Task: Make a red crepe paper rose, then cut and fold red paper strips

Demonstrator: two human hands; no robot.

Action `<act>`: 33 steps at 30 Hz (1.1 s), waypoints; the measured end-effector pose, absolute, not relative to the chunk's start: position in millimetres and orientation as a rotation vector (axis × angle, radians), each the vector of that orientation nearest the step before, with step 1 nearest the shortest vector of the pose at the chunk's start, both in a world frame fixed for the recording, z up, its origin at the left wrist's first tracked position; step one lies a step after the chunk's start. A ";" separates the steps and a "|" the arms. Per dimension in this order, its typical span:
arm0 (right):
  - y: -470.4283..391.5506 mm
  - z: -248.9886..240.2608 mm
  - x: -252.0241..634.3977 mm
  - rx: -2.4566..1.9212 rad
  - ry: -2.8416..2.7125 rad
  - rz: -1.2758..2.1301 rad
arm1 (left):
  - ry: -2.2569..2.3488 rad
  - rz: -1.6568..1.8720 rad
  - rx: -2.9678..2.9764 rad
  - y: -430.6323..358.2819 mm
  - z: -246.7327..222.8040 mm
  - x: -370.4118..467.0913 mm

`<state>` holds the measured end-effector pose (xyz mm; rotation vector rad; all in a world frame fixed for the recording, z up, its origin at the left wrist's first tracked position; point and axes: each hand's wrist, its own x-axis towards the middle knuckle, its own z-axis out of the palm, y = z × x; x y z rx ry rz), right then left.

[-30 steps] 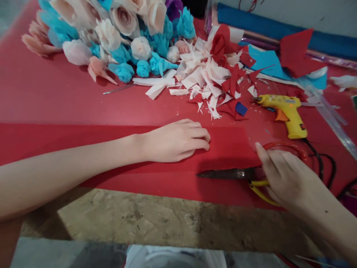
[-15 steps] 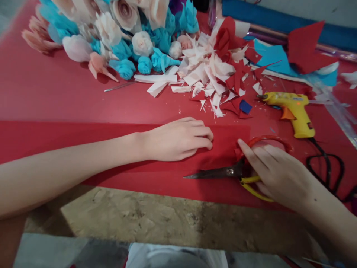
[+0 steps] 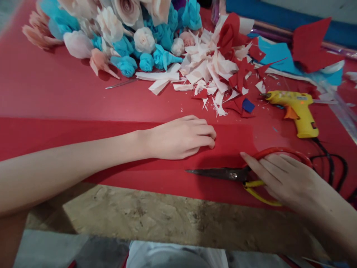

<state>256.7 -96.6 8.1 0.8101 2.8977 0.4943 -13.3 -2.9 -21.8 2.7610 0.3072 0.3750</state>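
A strip of thin red paper [image 3: 232, 139] lies along the near side of the table. My left hand [image 3: 181, 137] rests palm down on it, fingers bent and their tips curled against the paper; the thumb is hidden. To its right, my right hand [image 3: 290, 178] is closed on the handles of a pair of scissors [image 3: 223, 173], index finger stretched forward beside the red loop. The yellow loop shows below that hand. The dark blades lie together, pointing left, over the strip's near part, just below my left fingers.
Behind my hands are a heap of pale and red paper scraps [image 3: 214, 70] and many blue, white and peach paper flowers [image 3: 145, 40]. At right lies a yellow glue gun [image 3: 305, 111] with a black cord. A thin metal rod [image 3: 119, 85] lies at centre left.
My right hand has moved a little right and toward me with the scissors' handles. A small red piece beside the index finger no longer shows. My left hand stays on the paper.
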 end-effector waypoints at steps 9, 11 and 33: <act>-102.4 4.9 244.9 1.009 2.704 0.583 | 0.307 0.414 2.728 -3.3 -25.1 -13.7; -101.7 6.0 239.9 1.024 2.696 0.604 | 0.309 0.407 2.724 -3.5 -25.1 -13.8; -93.1 6.6 233.3 0.778 2.969 0.570 | 0.298 0.407 2.734 -2.2 -23.9 -13.3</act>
